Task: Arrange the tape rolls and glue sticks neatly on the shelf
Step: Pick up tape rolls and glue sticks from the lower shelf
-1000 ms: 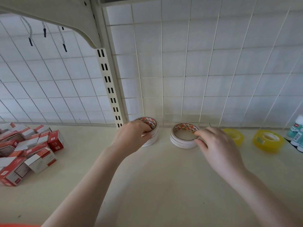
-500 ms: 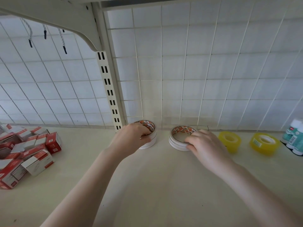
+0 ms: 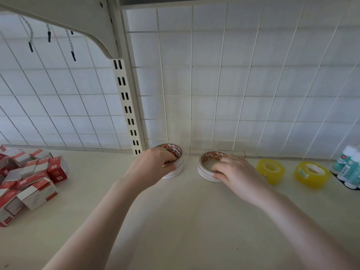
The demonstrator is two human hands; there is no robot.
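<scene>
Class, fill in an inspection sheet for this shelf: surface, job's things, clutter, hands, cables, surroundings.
Surface: cream shelf, bare at the front.
Job's things: two white tape stacks, two yellow tape rolls, glue sticks at far right.
Clutter: red-and-white boxes piled at left.
Hands: left hand grips the left stack; right hand grips the right stack.
Cables: cords hanging upper left.
Surroundings: wire grid back, slotted upright.

Shop: gondola shelf [image 3: 175, 221], wire-grid backing [image 3: 253, 84]
</scene>
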